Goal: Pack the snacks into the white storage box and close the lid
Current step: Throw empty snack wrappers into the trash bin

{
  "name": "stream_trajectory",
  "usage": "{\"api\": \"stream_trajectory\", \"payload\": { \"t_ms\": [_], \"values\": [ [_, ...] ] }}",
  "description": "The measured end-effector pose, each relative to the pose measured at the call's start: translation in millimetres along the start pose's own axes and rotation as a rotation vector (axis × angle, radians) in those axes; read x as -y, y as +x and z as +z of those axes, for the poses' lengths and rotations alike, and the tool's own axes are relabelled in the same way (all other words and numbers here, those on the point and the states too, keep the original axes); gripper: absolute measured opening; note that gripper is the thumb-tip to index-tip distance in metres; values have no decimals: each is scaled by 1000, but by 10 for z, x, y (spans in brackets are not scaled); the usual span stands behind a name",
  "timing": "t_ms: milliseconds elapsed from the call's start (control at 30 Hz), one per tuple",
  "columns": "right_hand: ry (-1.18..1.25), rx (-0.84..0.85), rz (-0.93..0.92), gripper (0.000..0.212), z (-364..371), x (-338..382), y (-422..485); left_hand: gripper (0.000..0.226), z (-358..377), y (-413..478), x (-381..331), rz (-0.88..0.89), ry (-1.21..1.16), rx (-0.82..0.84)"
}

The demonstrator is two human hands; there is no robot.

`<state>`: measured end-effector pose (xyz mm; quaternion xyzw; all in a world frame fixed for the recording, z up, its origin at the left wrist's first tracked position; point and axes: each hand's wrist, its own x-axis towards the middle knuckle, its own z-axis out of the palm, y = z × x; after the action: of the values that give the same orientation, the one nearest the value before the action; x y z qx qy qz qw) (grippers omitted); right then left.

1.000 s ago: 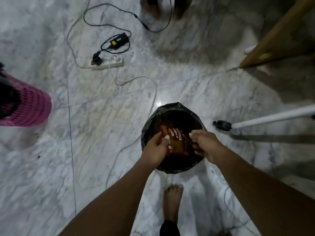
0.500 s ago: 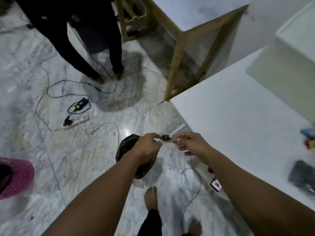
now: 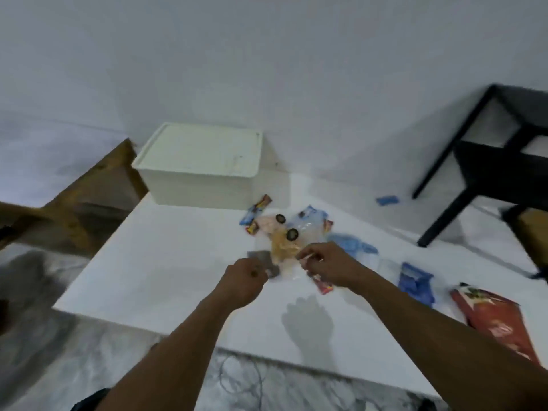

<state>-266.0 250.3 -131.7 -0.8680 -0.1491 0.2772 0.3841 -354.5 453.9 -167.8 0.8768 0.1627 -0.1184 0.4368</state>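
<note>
The white storage box (image 3: pixel 197 176) sits at eleven o'clock on the worktop (image 3: pixel 166 262), lid on, so nothing is packed yet. Snacks (image 3: pixel 284 235) lie scattered from twelve to three o'clock. The left hand (image 3: pixel 243 281) is curled nearly closed; the right hand (image 3: pixel 326 264) pinches loosely. Blur hides what either holds.

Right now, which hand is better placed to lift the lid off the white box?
Left, probably. The box sits far left on the table, lid on, nearer the left hand. The right hand hovers over the snacks.
</note>
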Motion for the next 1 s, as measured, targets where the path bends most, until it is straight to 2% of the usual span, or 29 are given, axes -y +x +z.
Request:
{"api": "stream_trajectory", "payload": {
  "t_ms": [167, 267, 433, 600, 767, 867, 1000],
  "values": [
    [93, -320, 197, 14, -1141, -959, -599, 32, 825, 354, -1092, 230, 110, 132],
    [109, -560, 319, 16, -1521, -1509, -1085, 34, 1311, 555, -1518, 363, 197, 265],
    [123, -712, 592, 22, -1761, -2498, -1797, 32, 2192, 763, -2078, 539, 325, 430],
    [82, -729, 702, 23, -1901, -3307, -1947, 45, 3115, 895, -2412, 573, 409, 617],
    [76, -610, 744, 32, -2100, -3958, -1705, 57, 3987, 1091, -2693, 607, 510, 623],
    [147, -532, 730, 30, -2123, -4210, -1536, 65, 4448, 1187, -2814, 607, 599, 674],
    [209, -492, 676, 28, -2214, -4496, -1397, 61, 4836, 1335, -2881, 564, 751, 659]
  ]
}}
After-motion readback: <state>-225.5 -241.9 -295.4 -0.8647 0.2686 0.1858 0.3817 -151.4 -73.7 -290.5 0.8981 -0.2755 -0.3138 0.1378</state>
